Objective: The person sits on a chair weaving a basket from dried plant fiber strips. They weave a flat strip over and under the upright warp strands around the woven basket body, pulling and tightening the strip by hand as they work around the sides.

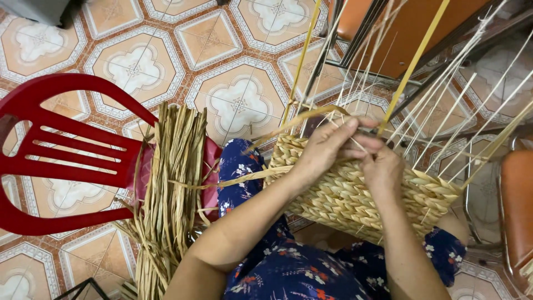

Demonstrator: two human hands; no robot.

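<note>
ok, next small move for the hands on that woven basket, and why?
Probably pull the dried strand snug behind the next upright rib and press it onto the last row. Both hands sit at the rim of the half-woven basket: left hand pinches at the ribs, right hand braces the weave, and bare ribs stand above the rim.

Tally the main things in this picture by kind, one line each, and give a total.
Half-woven straw basket: 1
Bundle of dried straw strands: 1
Red plastic chair: 1
Orange-seated chair: 1
Hands at work on the basket rim: 2, the left hand and the right hand
Total: 6
</note>
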